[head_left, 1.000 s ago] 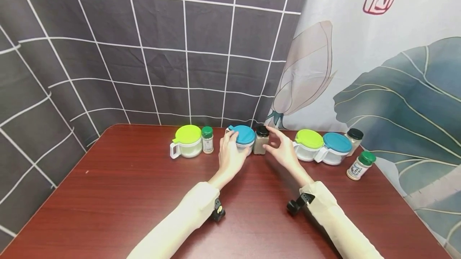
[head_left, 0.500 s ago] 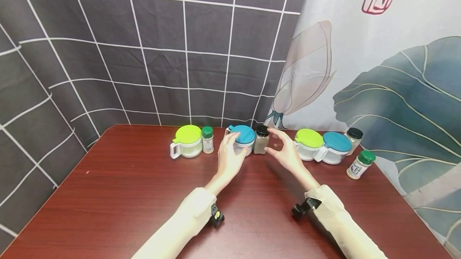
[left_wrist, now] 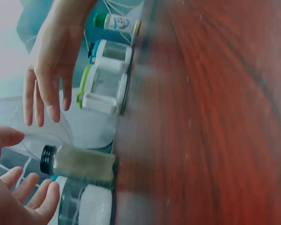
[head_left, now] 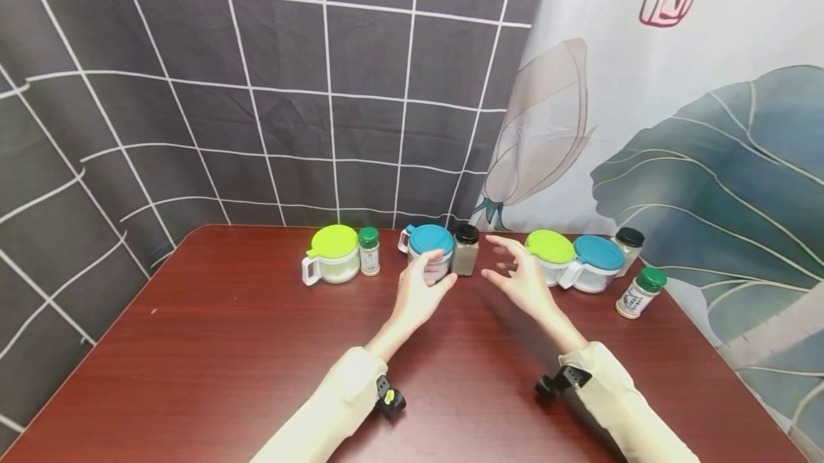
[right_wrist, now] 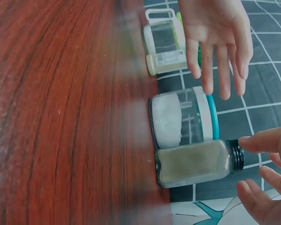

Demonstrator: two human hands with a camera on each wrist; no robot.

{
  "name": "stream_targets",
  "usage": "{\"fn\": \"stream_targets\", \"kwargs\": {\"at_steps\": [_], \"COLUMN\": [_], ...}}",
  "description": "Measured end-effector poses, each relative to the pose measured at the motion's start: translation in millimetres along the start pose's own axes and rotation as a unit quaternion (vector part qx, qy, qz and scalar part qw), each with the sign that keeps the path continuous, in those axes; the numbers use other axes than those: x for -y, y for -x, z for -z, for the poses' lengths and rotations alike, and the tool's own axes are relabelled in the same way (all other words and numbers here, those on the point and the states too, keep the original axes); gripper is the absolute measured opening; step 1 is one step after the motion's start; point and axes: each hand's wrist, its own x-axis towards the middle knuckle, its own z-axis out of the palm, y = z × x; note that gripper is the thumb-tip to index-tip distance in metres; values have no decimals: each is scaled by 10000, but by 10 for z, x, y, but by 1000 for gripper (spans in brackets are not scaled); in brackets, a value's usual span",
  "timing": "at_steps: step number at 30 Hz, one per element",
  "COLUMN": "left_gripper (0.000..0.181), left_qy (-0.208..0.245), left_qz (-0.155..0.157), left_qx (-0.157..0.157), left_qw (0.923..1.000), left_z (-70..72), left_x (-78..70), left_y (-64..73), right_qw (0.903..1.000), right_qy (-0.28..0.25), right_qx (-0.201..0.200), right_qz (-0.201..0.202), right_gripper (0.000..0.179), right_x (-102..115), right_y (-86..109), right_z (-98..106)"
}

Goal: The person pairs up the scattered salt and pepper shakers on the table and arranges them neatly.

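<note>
Black-capped jar [head_left: 465,255] stands on the red table [head_left: 206,348] near grey checked cloth [head_left: 290,119]; I see left hand [head_left: 415,297] and right hand [head_left: 526,283], fingers wide.

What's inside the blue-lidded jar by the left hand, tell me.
White contents fill the lower part of the blue-lidded jar; the black-capped jar hides one side in the right wrist view.

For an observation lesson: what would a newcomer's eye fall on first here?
Probably the bare left hand and bare right hand, flanking a clear, square, black-lidded jar at the back of the red-brown table. Then the round lime-green plastic lid farthest left in the head view, and the round blue plastic lid just left of that jar.
</note>
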Motion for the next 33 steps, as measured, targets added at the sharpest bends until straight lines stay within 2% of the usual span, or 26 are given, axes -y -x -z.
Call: {"fn": "stream_targets", "kwargs": {"at_steps": [4,9,17,27,33], "left_gripper": [44,48,50,60,59], "left_qy": [386,506,646,592,602], "left_qz": [132,334,539,1112,1160], "left_qx": [367,669,747,783,816], "left_qw": [9985,9959,9937,9889,9881], "left_z": [-73,-180,-334,-505,-579], "left_x": [-3,-28,-80,-141,-168], "left_y": [57,132,215,221,198], "right_qw": [9999,9997,9991,9980,9950], "right_qy": [27,111,344,526,792], "right_qx": [-60,-137,-242,-349,-579], "right_qz": [92,164,57,69,186], "right_gripper": [57,57,58,58,58], "right_x": [1,-14,-36,-94,-180], "right_y": [43,98,201,300,363], "right_z": [40,107,283,479,606]}}
